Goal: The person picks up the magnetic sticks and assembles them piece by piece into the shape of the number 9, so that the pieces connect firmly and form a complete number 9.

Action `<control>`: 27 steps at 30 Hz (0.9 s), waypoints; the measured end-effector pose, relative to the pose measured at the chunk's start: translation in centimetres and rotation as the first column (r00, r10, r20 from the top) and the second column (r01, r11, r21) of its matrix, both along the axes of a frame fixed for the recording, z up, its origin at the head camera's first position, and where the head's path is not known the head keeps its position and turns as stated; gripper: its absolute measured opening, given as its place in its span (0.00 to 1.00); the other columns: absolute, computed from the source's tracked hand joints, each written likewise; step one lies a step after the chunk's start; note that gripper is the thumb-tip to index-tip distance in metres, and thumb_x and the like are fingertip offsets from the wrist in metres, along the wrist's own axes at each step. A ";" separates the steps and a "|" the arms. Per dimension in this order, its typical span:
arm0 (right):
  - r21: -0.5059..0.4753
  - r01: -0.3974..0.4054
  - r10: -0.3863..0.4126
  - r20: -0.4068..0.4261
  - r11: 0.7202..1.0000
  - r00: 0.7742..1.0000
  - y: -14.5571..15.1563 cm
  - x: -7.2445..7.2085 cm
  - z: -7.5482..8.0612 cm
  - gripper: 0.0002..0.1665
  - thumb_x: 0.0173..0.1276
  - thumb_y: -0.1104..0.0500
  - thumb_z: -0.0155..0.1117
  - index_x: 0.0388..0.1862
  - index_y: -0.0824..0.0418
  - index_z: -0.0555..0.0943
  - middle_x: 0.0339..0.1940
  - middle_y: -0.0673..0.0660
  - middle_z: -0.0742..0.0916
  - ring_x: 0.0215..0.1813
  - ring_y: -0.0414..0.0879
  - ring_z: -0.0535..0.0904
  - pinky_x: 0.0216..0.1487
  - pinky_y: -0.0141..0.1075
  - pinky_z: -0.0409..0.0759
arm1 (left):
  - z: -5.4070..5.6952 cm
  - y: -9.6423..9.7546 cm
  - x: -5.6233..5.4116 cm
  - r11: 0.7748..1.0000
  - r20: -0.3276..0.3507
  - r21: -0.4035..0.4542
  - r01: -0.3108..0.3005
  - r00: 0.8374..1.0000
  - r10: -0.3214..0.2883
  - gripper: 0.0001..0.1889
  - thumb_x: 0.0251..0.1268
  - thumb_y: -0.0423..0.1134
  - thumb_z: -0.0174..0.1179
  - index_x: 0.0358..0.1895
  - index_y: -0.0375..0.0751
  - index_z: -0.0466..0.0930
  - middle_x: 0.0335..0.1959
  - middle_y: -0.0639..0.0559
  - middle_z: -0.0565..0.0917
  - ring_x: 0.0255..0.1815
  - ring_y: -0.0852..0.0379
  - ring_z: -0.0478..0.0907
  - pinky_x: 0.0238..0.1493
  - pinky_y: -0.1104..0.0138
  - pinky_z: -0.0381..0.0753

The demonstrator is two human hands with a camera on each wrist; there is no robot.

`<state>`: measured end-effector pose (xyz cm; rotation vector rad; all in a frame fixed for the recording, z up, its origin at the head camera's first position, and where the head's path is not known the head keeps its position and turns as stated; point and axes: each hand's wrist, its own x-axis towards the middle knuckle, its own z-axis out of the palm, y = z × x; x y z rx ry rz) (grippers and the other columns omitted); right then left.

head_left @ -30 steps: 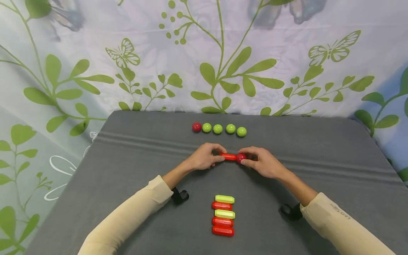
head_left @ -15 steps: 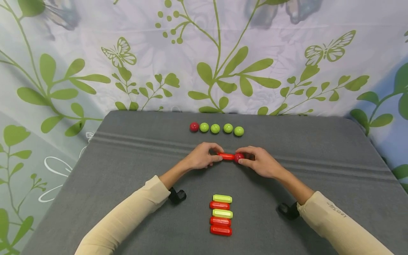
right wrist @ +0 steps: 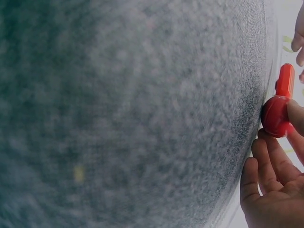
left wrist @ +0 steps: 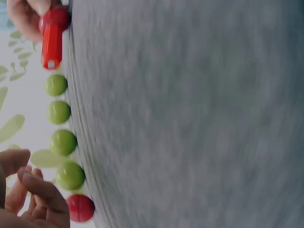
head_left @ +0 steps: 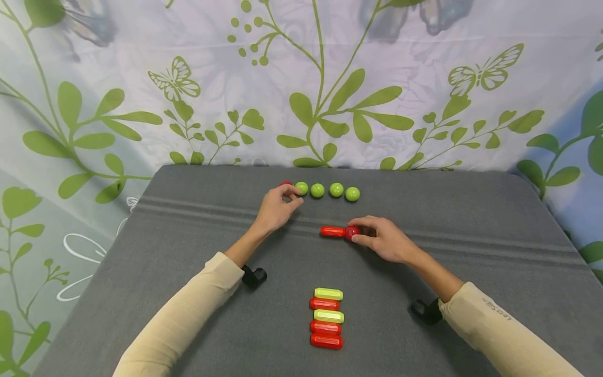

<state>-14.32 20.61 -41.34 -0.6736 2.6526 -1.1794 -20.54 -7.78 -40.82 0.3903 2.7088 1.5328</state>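
Observation:
My right hand (head_left: 387, 241) pinches a glossy dark red ball (head_left: 352, 233) between thumb and fingers. From that ball's left side a ribbed red plastic rod (head_left: 333, 231) sticks out, its free end pointing left; the left wrist view shows a pale opening in that end. My left hand (head_left: 277, 207) is at the back of the table, loosely bent, with nothing in its fingers. It partly covers a second red ball (left wrist: 80, 208) in the head view. Just beyond its fingertips is the leftmost green ball (head_left: 301, 188).
Further along the back row lie more green balls (head_left: 336, 189). Nearer the front, several red and yellow-green rods (head_left: 326, 328) lie stacked in a column on the grey cloth table (head_left: 226, 324). A leaf-patterned curtain (head_left: 226, 78) hangs behind.
My left hand has let go of the red rod and moved back and left to the row of balls. The right hand stays in place with its red ball.

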 end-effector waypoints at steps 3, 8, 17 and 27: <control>0.006 0.002 -0.002 -0.002 1.000 1.000 0.0 0.0 0.0 0.18 0.69 0.61 0.66 0.57 0.64 0.81 0.39 0.53 0.82 0.36 0.46 0.74 0.37 0.39 0.73 | -0.2 -0.7 -0.9 0.996 -0.027 0.013 -0.086 0.996 0.086 0.11 0.67 0.35 0.63 0.50 0.35 0.81 0.35 0.47 0.79 0.24 0.54 0.70 0.29 0.64 0.68; 0.004 0.006 -0.006 -0.001 1.000 1.000 -0.1 0.1 0.1 0.18 0.69 0.62 0.66 0.56 0.64 0.81 0.39 0.53 0.82 0.36 0.47 0.74 0.37 0.39 0.72 | -0.7 -1.5 -2.2 0.988 -0.038 -0.052 -0.143 0.989 0.141 0.18 0.66 0.37 0.65 0.56 0.36 0.78 0.43 0.41 0.75 0.39 0.48 0.70 0.41 0.57 0.69; 0.006 0.011 -0.011 -0.001 1.000 1.000 -0.1 0.1 0.0 0.18 0.69 0.62 0.66 0.57 0.64 0.81 0.39 0.53 0.82 0.36 0.47 0.73 0.36 0.39 0.72 | -1.3 -1.8 -3.3 0.982 0.031 -0.166 -0.092 0.995 0.098 0.25 0.67 0.40 0.64 0.66 0.39 0.73 0.57 0.36 0.73 0.52 0.42 0.71 0.52 0.50 0.70; 0.010 0.012 -0.012 -0.004 1.000 1.000 -0.1 0.1 -0.1 0.18 0.70 0.62 0.66 0.57 0.65 0.81 0.39 0.53 0.81 0.36 0.47 0.73 0.36 0.38 0.72 | -1.6 -2.0 -3.4 0.981 0.051 -0.170 -0.090 0.994 0.100 0.20 0.68 0.39 0.64 0.61 0.38 0.76 0.57 0.36 0.77 0.57 0.41 0.73 0.56 0.51 0.71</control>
